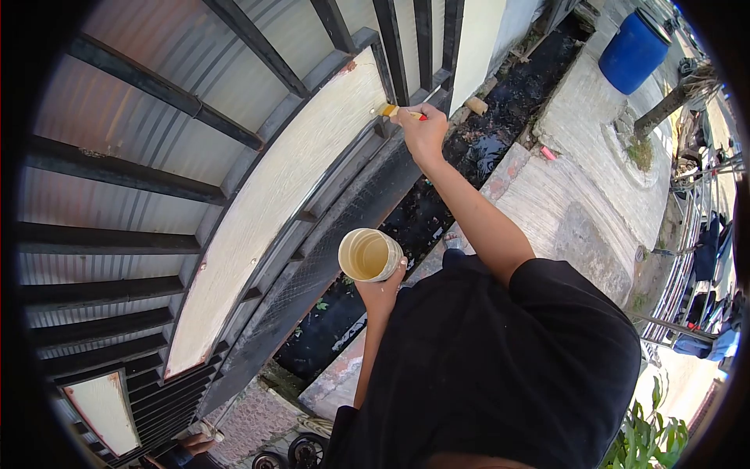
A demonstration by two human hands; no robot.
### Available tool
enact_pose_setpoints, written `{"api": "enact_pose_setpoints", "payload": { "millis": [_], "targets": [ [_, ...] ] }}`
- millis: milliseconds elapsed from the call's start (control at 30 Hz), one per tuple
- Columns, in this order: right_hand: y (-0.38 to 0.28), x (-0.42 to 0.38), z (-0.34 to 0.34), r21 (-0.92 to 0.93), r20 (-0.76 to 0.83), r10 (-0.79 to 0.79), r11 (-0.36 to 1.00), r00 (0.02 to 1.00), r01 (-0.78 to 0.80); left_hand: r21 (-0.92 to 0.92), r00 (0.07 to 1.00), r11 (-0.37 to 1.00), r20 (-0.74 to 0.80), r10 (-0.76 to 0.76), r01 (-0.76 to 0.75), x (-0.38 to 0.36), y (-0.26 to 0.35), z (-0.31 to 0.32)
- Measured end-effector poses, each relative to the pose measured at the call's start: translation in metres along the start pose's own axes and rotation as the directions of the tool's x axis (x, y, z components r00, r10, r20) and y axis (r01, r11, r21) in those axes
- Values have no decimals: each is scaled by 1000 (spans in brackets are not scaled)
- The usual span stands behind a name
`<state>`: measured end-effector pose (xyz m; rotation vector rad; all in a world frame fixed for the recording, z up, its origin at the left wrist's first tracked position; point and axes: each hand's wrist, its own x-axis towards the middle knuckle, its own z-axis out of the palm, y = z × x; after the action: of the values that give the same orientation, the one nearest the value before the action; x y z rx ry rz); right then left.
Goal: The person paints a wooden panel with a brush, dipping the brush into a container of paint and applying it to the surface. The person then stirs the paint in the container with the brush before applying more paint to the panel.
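My right hand [424, 133] is closed around a paintbrush [388, 110] with a yellowish ferrule and a bit of red on its handle. Its bristles touch the upper right end of a long cream-painted panel [301, 172], which is set in a black metal fence. Cream paint covers most of that panel, with reddish-brown spots along its edges. Lower down, my left hand [380, 291] grips a cream plastic cup [370, 255] from below and the side. Some pale yellowish liquid shows inside the cup, which is held apart from the panel.
Black fence bars [125, 172] stand before corrugated sheeting. A ditch with dark water [484, 144] runs along the fence, beside a concrete walkway [566, 211]. A blue barrel [634, 51] stands at upper right. Another person's hand [199, 444] shows at lower left, near a smaller cream panel [103, 414].
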<state>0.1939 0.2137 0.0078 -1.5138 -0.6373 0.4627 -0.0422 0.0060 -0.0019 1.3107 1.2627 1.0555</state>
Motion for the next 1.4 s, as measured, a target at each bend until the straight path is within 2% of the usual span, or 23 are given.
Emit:
{"api": "enact_pose_setpoints", "payload": {
  "millis": [67,167,267,367,467,533,767,833,1067,1167,1233,1367,1400],
  "targets": [
    [-1,1,1,-23,36,30,999,999,-29,-11,1000,1000,-4,7,-7,1,0,1],
    [9,1,3,58,-40,50,997,998,-48,-18,1000,1000,1,-4,4,0,0,0],
    [5,1,1,21,24,42,999,999,-42,-7,1000,1000,13,10,-10,0,-2,0],
    [-3,-3,0,37,-42,26,999,999,-25,-8,1000,1000,-6,9,-9,1,0,1],
    [-3,-5,0,-69,38,46,997,998,-43,-13,1000,1000,-12,2,-2,0,0,1],
    [-1,-7,1,35,-30,57,998,998,-56,-7,1000,1000,-16,4,-4,1,1,1],
    [0,-2,4,89,-19,72,994,997,-70,-94,992,987,-10,-128,127,-1,18,3],
    [-7,-1,3,76,-45,118,991,992,-114,-101,990,985,-14,-143,141,-1,17,3],
    [-13,5,1,-65,-30,115,991,993,-117,-114,989,983,-17,-148,146,0,21,4],
    [-7,8,2,-41,-11,30,999,999,-30,-117,990,983,-1,-140,139,-1,15,3],
    [-10,2,-2,-52,15,-143,988,990,144,-61,1000,998,-17,-24,23,2,11,2],
    [-12,-8,-3,-134,20,-243,961,970,244,-87,996,992,-19,-93,91,0,15,2],
    [-12,-6,0,-145,24,-317,937,948,317,-96,991,987,-22,-128,126,-1,18,3]
  ]
}}
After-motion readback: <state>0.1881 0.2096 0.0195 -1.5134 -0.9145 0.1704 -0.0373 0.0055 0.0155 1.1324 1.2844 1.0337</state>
